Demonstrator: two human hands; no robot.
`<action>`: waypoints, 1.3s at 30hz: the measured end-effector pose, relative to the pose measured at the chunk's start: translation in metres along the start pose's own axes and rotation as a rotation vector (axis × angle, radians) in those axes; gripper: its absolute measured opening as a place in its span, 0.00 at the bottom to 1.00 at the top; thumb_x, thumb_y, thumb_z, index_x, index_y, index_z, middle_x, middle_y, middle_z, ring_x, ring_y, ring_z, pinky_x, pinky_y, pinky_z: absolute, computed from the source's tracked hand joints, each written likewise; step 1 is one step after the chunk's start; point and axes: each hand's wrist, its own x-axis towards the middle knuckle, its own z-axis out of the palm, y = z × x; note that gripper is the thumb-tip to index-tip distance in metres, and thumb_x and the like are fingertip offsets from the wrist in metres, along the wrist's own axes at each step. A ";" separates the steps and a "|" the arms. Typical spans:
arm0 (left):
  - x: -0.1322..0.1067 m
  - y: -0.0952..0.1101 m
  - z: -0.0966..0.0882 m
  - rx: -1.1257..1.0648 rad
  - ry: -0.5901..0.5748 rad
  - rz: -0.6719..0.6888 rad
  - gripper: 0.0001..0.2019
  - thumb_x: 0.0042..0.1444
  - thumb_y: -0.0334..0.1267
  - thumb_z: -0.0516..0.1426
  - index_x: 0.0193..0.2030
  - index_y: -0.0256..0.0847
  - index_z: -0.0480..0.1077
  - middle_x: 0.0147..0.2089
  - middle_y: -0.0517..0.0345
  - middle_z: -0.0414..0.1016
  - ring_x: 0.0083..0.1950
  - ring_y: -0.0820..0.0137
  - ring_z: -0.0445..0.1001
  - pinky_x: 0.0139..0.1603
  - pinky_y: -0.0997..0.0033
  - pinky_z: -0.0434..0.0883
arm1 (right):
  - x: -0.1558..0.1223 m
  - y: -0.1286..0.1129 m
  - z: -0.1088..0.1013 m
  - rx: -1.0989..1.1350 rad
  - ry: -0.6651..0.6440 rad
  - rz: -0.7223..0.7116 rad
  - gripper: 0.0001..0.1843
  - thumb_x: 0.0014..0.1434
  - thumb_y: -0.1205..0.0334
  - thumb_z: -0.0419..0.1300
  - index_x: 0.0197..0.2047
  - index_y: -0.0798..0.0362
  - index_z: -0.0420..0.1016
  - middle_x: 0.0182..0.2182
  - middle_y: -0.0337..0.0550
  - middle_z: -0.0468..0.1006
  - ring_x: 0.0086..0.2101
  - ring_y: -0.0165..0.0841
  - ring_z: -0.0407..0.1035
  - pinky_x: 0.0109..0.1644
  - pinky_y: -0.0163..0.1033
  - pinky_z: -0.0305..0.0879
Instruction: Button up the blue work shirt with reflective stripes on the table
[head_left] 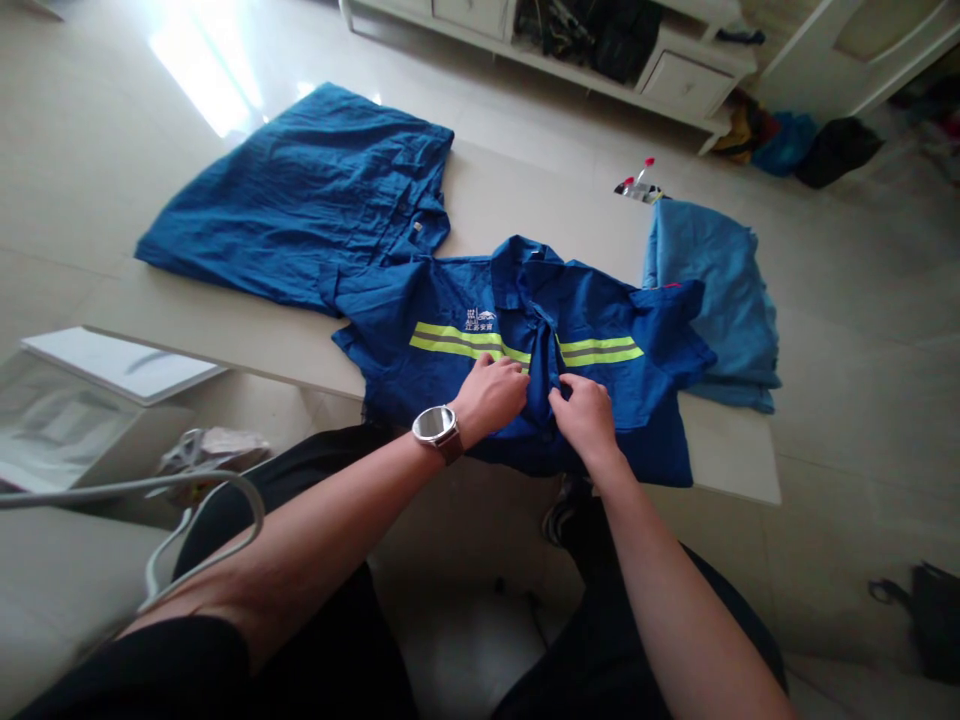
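A blue work shirt point(465, 390) with yellow-and-grey reflective bands lies front up before me, its collar pointing away and its lower part hanging over the near table edge. My left hand point(492, 398), with a watch point(435, 427) on the wrist, is closed on the shirt's front just left of the placket. On the other side, my right hand point(583, 410) pinches the placket edge between thumb and fingers. The left fingertips are partly hidden by the hand. Above the hands, the shirt front is bunched below the collar.
A blue garment point(300, 200) lies at the table's left, touching the shirt's sleeve. Folded light-blue cloth point(720, 300) sits at the right end of the table point(735, 455). Red-capped bottles point(641, 175) stand beyond it. A grey cable point(255, 500) loops near my left arm.
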 end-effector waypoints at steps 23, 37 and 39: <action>0.022 0.001 0.016 -0.130 0.075 -0.129 0.08 0.68 0.29 0.52 0.45 0.36 0.73 0.46 0.44 0.77 0.49 0.58 0.73 0.53 0.59 0.70 | 0.001 0.000 0.001 0.228 0.097 -0.076 0.14 0.59 0.64 0.63 0.46 0.51 0.87 0.46 0.50 0.87 0.46 0.46 0.81 0.54 0.47 0.74; 0.028 0.005 0.013 -0.923 0.241 -0.347 0.09 0.58 0.21 0.56 0.35 0.38 0.72 0.29 0.61 0.74 0.34 0.71 0.76 0.37 0.72 0.69 | 0.001 -0.006 -0.004 0.419 0.144 -0.111 0.13 0.56 0.62 0.62 0.40 0.54 0.87 0.37 0.49 0.87 0.35 0.39 0.78 0.45 0.42 0.72; 0.028 0.005 0.014 -0.964 0.241 -0.355 0.07 0.58 0.22 0.57 0.34 0.38 0.72 0.29 0.61 0.74 0.33 0.70 0.77 0.37 0.72 0.69 | 0.001 -0.007 -0.004 0.411 0.134 -0.107 0.13 0.56 0.62 0.62 0.41 0.54 0.86 0.38 0.49 0.87 0.35 0.39 0.78 0.46 0.42 0.72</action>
